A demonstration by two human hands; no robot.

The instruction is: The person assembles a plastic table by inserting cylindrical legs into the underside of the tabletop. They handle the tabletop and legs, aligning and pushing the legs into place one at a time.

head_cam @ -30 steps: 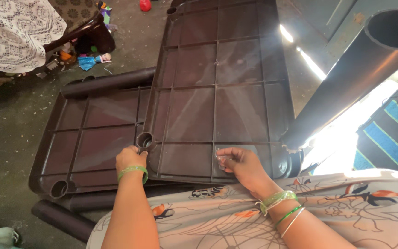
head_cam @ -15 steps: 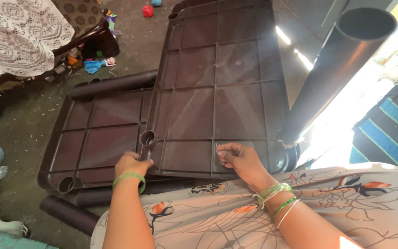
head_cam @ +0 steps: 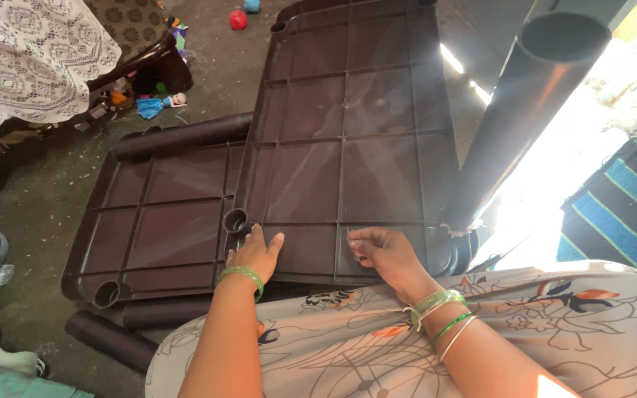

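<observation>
A dark brown plastic panel (head_cam: 348, 140) with a ribbed grid lies upside down on the floor in front of me, overlapping a second, smaller brown panel (head_cam: 156, 221) to its left. My left hand (head_cam: 253, 253) rests flat on the near edge of the big panel, just beside a round leg socket (head_cam: 235, 220). My right hand (head_cam: 383, 252) lies on the same edge further right, fingers curled, holding nothing that I can see. A brown plastic tube leg (head_cam: 517, 118) stands upright in the panel's near right corner socket.
More brown tubes lie on the concrete floor: one (head_cam: 182, 136) behind the small panel, others (head_cam: 112, 340) at its near side. A lace-covered piece of furniture (head_cam: 31, 59) and scattered toys (head_cam: 158, 103) are at the far left. A striped blue cloth (head_cam: 621, 221) lies at the right.
My left hand has slid from the socket to lie flat on the panel's edge. My right hand has hardly moved. The view has shifted slightly.
</observation>
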